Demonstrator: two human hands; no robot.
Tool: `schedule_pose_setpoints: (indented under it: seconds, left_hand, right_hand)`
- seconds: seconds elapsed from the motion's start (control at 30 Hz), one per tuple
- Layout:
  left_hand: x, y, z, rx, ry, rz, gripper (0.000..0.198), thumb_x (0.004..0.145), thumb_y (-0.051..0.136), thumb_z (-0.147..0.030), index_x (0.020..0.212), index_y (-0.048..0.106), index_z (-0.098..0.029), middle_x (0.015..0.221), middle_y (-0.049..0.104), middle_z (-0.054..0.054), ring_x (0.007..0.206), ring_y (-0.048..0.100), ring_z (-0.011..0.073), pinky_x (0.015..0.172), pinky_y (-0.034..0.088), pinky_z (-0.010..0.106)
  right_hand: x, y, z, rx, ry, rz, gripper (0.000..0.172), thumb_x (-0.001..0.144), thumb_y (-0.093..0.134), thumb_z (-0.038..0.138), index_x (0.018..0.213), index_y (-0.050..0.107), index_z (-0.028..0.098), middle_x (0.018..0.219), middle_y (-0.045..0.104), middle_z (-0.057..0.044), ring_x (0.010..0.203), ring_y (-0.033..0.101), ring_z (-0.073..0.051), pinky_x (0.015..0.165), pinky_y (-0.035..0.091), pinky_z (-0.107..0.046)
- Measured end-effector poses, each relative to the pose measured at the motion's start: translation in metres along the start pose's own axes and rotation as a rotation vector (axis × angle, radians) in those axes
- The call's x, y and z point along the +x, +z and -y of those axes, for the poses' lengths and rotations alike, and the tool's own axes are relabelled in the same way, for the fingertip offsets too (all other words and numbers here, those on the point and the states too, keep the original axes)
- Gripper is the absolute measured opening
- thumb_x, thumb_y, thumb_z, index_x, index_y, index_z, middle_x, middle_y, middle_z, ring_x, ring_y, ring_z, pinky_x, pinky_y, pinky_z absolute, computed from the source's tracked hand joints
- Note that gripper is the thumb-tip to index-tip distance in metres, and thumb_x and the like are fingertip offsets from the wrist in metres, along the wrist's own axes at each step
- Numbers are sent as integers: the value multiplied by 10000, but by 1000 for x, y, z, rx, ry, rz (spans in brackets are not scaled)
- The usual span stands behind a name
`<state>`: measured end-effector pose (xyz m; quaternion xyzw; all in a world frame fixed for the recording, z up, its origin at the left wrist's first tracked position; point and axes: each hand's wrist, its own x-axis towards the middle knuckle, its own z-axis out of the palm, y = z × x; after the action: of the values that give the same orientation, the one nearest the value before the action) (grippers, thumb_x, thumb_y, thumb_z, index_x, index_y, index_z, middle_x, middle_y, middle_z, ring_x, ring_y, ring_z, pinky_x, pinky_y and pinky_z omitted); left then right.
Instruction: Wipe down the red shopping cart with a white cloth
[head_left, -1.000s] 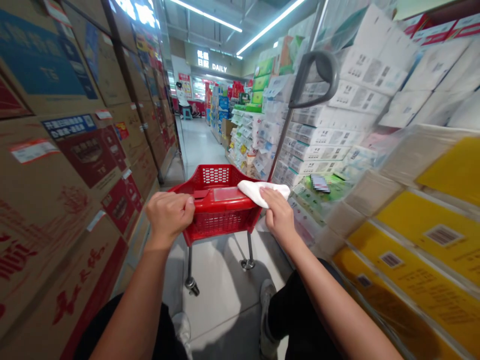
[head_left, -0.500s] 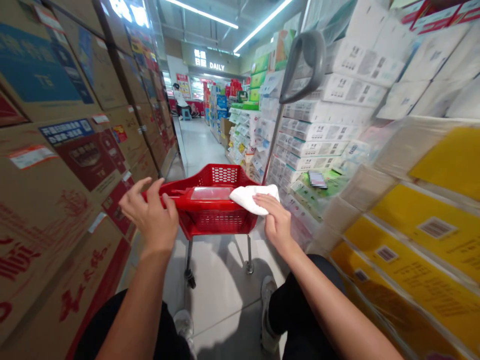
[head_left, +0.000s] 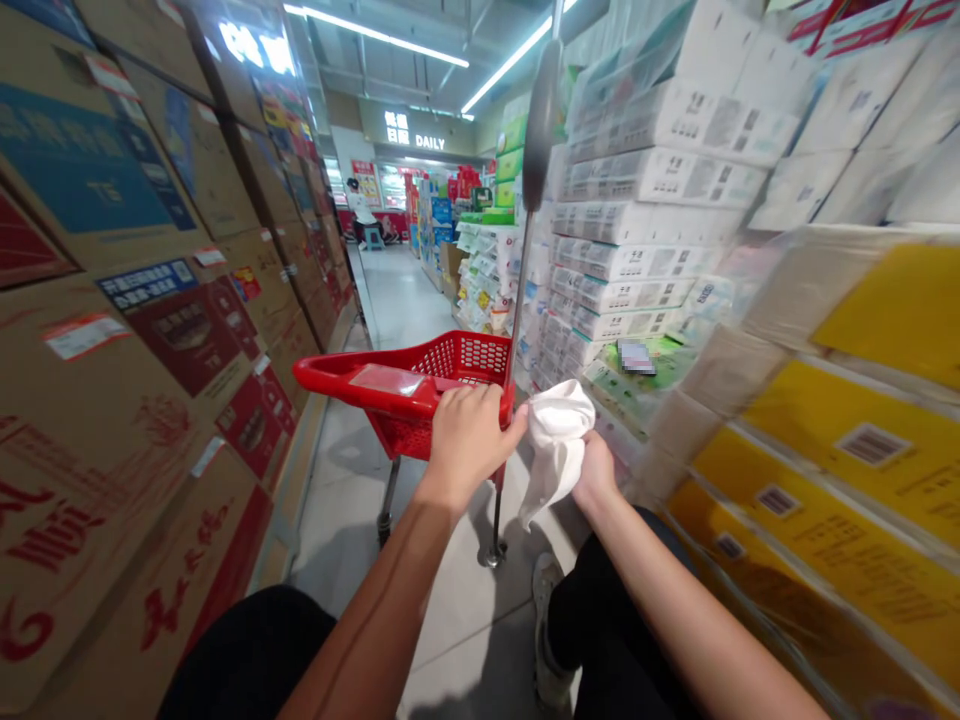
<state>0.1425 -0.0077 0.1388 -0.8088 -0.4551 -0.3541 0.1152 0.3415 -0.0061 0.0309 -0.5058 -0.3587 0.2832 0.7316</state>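
Note:
A red plastic shopping cart stands in the aisle in front of me, turned so its near corner faces me. My left hand grips the cart's right rear corner, fingers closed over the rim. My right hand is closed on a white cloth that hangs bunched just right of the cart, off its rim. The cart's grey pull handle rises on a thin metal pole above my left hand.
Stacked brown cardboard boxes wall the left side. White tissue packs and yellow packs line the right. The tiled aisle floor runs ahead toward distant shelves, where a person stands. My legs and shoes are below.
My left hand let go of the cart's left side and moved across to grip its right rear corner. The cart swung round. My right hand lifted the cloth off the rim and bunched it.

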Motion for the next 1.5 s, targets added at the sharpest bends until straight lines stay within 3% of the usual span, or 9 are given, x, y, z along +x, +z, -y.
schedule_pose_setpoints:
  seconds: [0.2,0.43,0.6,0.7,0.87,1.07,1.17,1.3,1.5]
  left_hand:
    - [-4,5,16,118,-35,-6,280,840,586,-478,771,625,-209,704,687,69,708,639,251,747,407,399]
    - [-20,-30,51,234,-47,118,310,797,544,-472,779,725,-221,697,698,81,733,640,263,773,422,388]
    - [-24,-59,51,389,-162,272,366,773,475,-399,832,771,-192,734,722,121,756,660,285,819,442,401]
    - [-26,-66,57,458,-261,332,391,771,451,-387,833,776,-179,763,735,131,794,678,300,879,439,427]
    - [-33,-80,95,436,-326,443,362,776,450,-379,752,777,-226,746,733,99,852,680,291,946,425,420]
    - [-40,-95,143,401,-328,357,447,770,493,-627,772,774,-280,735,718,79,875,658,310,949,421,436]
    - [-40,-94,155,387,-372,279,602,717,470,-803,754,753,-273,735,702,91,909,640,331,879,439,428]
    - [-40,-89,159,387,-454,203,630,695,464,-841,688,708,-260,707,671,93,889,621,328,777,436,397]
    - [-44,-85,157,358,-462,148,603,692,481,-825,628,663,-254,660,644,74,827,606,290,785,426,386]
  right_hand:
    - [37,-14,27,31,-21,-188,217,769,428,298,866,602,213,595,565,26,511,562,-174,509,503,-303]
    - [5,60,51,-259,-556,423,425,843,385,186,1140,687,166,1153,713,-65,1067,634,-213,961,477,-334]
    - [-25,109,45,-478,-645,788,344,866,354,138,1030,654,167,916,702,-51,788,625,-187,774,494,-292]
    - [-32,117,32,-702,-751,858,286,882,389,157,1027,634,170,1025,694,-83,920,620,-217,840,473,-307]
    - [-4,94,4,-1111,-692,806,286,942,420,203,1156,609,184,1142,688,-94,1045,621,-223,857,449,-285]
    - [45,42,-17,-1439,-517,674,299,949,417,188,1127,656,168,1127,704,-125,1050,646,-241,849,456,-294]
    - [39,41,-20,-1292,-535,717,374,914,430,159,1216,650,168,1219,690,-121,1116,631,-244,928,461,-318]
    - [20,75,-19,-801,-514,810,490,878,393,126,1296,639,195,1294,676,-76,1142,635,-215,994,465,-327]
    - [74,90,4,-733,-229,531,421,862,385,166,1070,748,125,1036,767,-86,892,704,-213,817,527,-289]
